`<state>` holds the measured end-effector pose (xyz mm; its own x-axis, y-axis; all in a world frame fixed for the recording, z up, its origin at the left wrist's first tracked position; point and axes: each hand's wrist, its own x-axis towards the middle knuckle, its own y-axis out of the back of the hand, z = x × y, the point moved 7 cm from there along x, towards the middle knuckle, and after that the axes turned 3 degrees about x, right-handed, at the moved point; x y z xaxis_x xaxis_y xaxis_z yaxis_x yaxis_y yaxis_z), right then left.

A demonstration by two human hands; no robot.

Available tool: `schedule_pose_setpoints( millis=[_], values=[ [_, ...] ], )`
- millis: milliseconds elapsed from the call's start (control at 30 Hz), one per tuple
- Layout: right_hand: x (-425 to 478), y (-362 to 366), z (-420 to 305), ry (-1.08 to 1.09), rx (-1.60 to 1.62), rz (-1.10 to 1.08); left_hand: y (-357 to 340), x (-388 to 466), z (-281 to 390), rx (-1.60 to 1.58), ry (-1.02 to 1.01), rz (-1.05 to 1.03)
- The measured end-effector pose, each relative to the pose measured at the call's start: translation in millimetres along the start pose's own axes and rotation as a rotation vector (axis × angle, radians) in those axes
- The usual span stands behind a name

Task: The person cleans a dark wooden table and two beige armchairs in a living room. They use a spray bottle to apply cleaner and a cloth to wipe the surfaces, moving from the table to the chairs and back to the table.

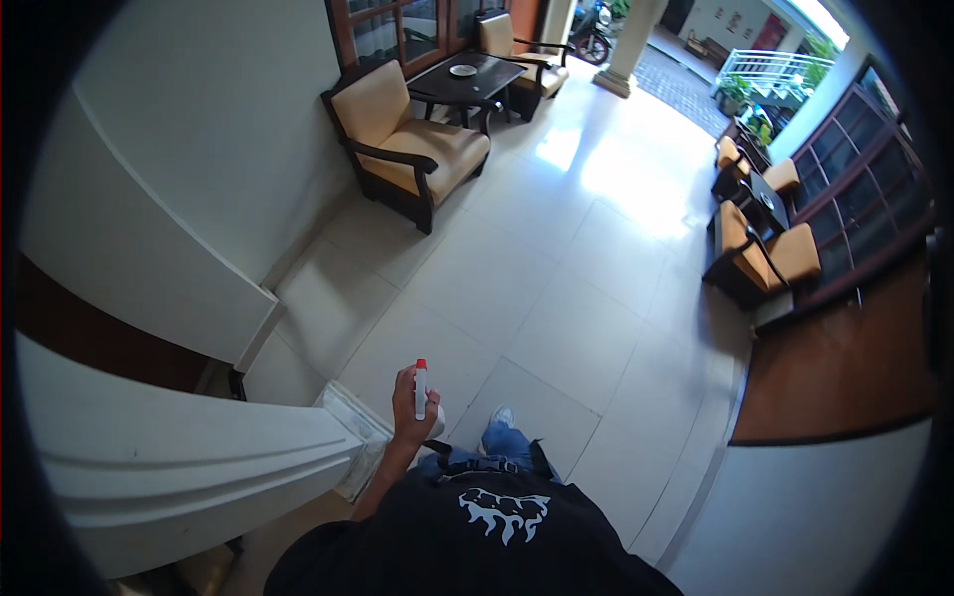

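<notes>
My left hand (411,406) is wrapped around a spray bottle (421,395), held out low in front of my body. Its white spray head ends in a red nozzle, and part of a whitish body shows below the fingers. The hand hides most of the bottle. My right hand is out of view. Beneath me are blue jeans (508,441), a light shoe (502,416) and a dark strap with a buckle across the waist of my black shirt.
A white pillar (223,439) stands close on my left. Ahead, a cushioned armchair (417,141) and a dark table (469,78) bearing a white dish (463,71) line the left wall. More chairs (771,253) stand along the right. Pale tiles (477,313) cover the floor.
</notes>
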<state>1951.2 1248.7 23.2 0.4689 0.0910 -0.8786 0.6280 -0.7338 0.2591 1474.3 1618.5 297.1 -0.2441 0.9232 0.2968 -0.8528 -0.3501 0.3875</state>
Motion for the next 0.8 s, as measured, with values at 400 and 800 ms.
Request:
schedule_pose_setpoints(
  millis=[400, 800],
  values=[
    [11, -544, -618, 0.640, -0.080, -0.714, -43, 184, -36, -0.041, 0.256, 0.367],
    [74, -718, -573, 0.456, -0.517, -0.975, -90, 455, -126, 0.062, 0.248, 0.415]
  ],
)
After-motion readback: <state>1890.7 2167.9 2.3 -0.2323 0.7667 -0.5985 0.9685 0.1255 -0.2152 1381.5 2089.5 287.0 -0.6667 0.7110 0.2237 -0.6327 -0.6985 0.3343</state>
